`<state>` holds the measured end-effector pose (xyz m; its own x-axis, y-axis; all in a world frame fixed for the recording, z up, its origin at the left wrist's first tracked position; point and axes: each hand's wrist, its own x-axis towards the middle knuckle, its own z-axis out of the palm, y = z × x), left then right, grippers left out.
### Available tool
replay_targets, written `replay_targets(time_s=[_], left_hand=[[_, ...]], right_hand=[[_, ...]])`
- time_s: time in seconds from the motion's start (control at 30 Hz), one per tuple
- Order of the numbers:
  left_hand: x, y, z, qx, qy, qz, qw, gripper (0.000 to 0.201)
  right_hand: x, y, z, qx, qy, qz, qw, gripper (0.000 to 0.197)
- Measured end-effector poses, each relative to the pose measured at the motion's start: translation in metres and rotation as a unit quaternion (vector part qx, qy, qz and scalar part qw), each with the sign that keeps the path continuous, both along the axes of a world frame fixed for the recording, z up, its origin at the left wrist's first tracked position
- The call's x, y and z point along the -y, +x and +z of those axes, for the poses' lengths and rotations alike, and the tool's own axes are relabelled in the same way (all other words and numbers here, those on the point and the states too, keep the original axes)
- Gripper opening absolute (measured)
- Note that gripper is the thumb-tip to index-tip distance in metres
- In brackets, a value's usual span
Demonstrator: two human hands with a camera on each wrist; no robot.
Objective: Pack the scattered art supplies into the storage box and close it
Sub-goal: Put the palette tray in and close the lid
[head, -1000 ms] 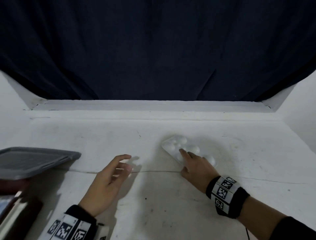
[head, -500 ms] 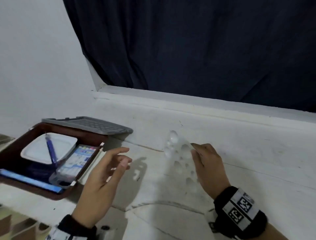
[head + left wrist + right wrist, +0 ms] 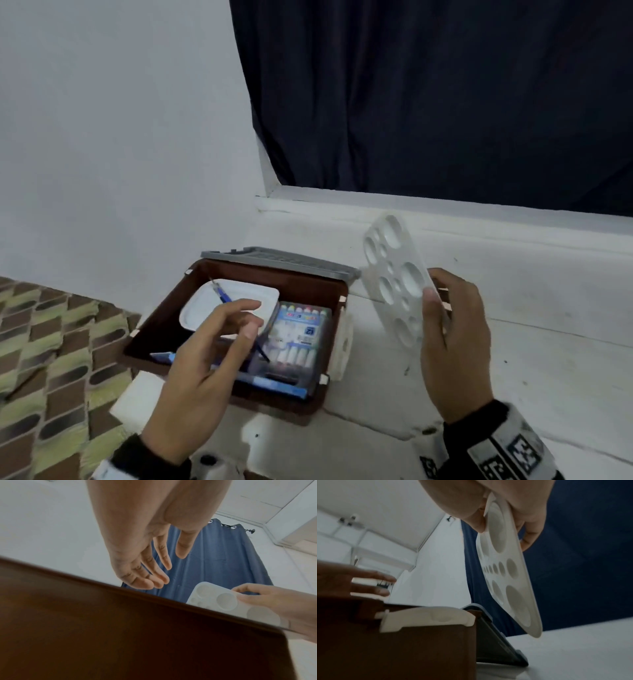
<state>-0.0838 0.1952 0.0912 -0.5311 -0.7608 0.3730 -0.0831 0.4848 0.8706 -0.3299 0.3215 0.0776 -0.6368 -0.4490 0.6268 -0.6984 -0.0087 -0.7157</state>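
Lifted off the white table (image 3: pixel 513 342) since the earlier frame, the white paint palette (image 3: pixel 394 274) is now hanging tilted in the air just right of the open brown storage box (image 3: pixel 337 284); the right hand (image 3: pixel 452 346) is pinching its lower edge, thumb in front, fingers behind; the left hand (image 3: pixel 202 370) is hovering over the box, fingers loosely spread, holding nothing; the palette looks like light, stiff, smooth plastic, best gripped by its rim; the crayon pack (image 3: pixel 298 339) label is too blurred to read.
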Motion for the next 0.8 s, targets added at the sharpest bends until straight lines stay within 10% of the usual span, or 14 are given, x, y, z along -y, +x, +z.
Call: replay_targets(time_s=[0.27,0.5,0.8], left_hand=[[0.108,0.078,0.034,0.138,-0.133,-0.057,0.980,0.036],[0.198,0.086,0.054,0.174,-0.138,-0.060,0.973,0.025],[0.278,0.025,0.034,0.427,-0.267,-0.121,0.855,0.080]], right_hand=[[0.050,0.071,0.031,-0.181,0.023,-0.058,0.981,0.027],[0.080,0.108,0.059,-0.204,0.046,0.056,0.976,0.024],[0.117,0.111,0.048,-0.299,0.203,0.164,0.918,0.028]])
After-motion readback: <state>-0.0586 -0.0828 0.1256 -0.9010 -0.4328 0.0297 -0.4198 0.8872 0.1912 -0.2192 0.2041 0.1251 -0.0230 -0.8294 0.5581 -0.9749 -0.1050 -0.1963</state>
